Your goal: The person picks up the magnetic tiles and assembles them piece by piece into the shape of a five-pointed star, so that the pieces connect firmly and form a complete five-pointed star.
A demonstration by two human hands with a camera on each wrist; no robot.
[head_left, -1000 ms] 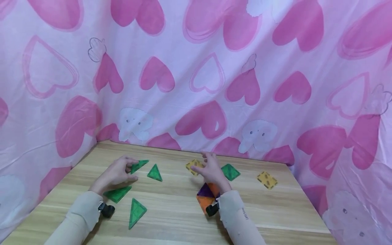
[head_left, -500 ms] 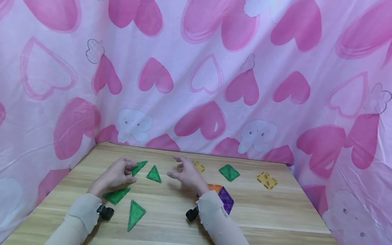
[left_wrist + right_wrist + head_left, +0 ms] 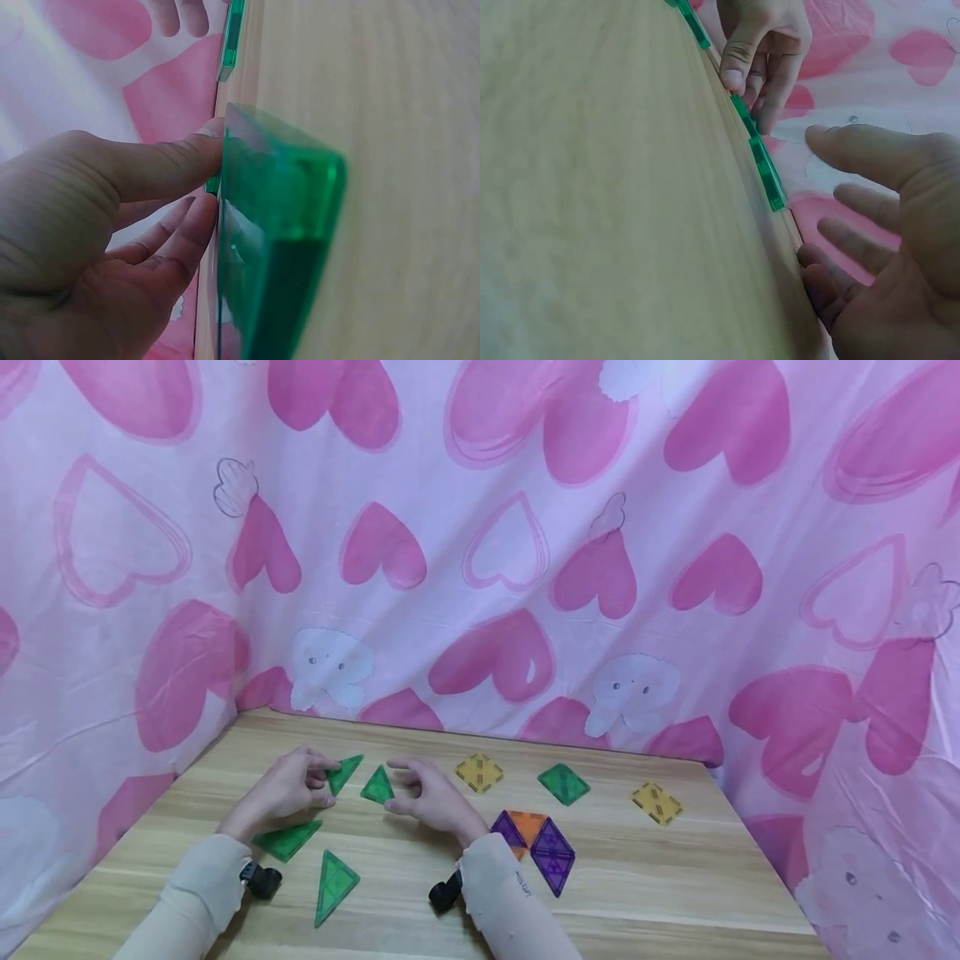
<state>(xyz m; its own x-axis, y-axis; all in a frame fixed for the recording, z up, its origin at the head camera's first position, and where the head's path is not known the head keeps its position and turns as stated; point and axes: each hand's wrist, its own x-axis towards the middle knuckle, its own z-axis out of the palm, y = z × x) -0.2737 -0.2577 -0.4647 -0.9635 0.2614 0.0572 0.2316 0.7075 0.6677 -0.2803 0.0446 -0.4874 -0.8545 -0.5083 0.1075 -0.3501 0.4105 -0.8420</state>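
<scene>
My left hand [image 3: 288, 789] rests low over the table and pinches the edge of a green triangular magnetic tile [image 3: 345, 774] between thumb and fingers. Just right of it lies a second green triangular tile [image 3: 378, 786]. My right hand [image 3: 431, 797] is beside that second tile; in the right wrist view its thumb and fingers [image 3: 859, 150] are spread, with a gap to the green tile [image 3: 769, 176]. Two more green triangles lie nearer: one by the left wrist [image 3: 288, 839], one further forward [image 3: 335, 887]. The left wrist view shows a green tile [image 3: 289, 225] up close.
Right of my right wrist lies a joined group of purple and orange triangular tiles [image 3: 552, 853], partly hidden by the sleeve. Behind are a yellow tile [image 3: 480, 773], a green square tile [image 3: 564, 784] and another yellow tile [image 3: 656, 802]. A pink heart-patterned curtain [image 3: 487, 652] borders the wooden table.
My right hand has moved left, from over the left yellow tile to beside the second green triangle. The left hand stays at its tile, which has turned slightly.
</scene>
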